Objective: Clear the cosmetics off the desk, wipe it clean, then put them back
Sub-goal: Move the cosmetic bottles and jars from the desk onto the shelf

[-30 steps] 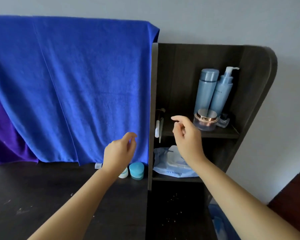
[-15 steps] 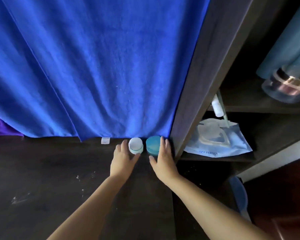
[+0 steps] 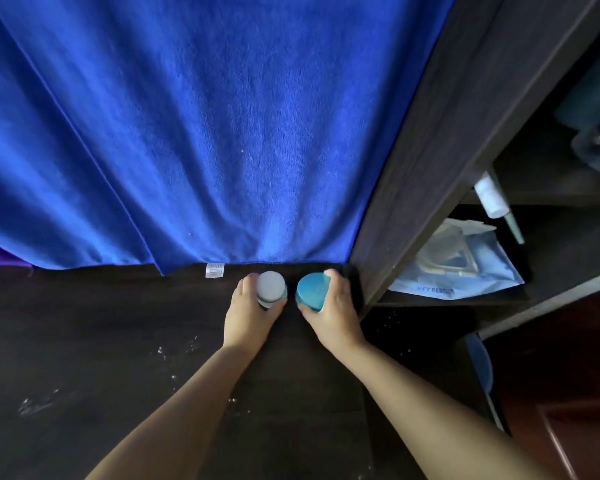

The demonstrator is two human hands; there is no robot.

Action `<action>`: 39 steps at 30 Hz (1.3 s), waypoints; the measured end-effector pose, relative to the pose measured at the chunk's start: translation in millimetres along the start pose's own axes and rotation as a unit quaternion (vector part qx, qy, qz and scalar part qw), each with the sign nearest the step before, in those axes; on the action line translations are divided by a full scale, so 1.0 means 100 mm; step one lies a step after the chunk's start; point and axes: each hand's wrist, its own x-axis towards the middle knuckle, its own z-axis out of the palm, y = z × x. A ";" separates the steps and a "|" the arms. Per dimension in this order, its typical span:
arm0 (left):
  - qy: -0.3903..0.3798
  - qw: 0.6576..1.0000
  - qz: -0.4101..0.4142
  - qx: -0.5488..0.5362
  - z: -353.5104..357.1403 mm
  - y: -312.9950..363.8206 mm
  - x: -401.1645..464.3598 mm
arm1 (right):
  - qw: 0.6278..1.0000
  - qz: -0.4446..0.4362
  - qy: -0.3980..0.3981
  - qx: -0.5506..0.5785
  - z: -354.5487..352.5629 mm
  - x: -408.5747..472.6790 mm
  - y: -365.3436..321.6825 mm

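Note:
Two small cosmetic jars sit at the back of the dark desk, just under the hem of a blue towel. My left hand grips the white-lidded jar. My right hand is wrapped around the teal-lidded jar, which is tilted toward me. Both jars are close to the shelf unit's side panel.
White specks and smears dot the desk surface. The shelf unit at right holds a blue wipes pack, a small white tube and bottles at the top right edge. A blue object lies below the desk on the right.
A second ago both hands were raised in front of the shelf; the view then dropped close to the desk. Since half a second ago, both hands have closed around the jars and the teal one has tipped.

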 end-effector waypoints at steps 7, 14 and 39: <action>0.071 0.995 0.026 -0.072 -0.44 0.43 -0.76 | 0.994 -0.084 -0.039 0.064 -0.86 -0.66 -0.12; 0.118 0.964 0.143 -0.189 -0.31 1.73 -1.46 | 0.987 -0.138 0.028 0.077 -2.38 -0.91 0.00; 0.071 0.965 0.216 0.127 -0.16 3.57 -0.57 | 0.976 -0.161 0.056 -0.136 -3.52 0.89 -0.59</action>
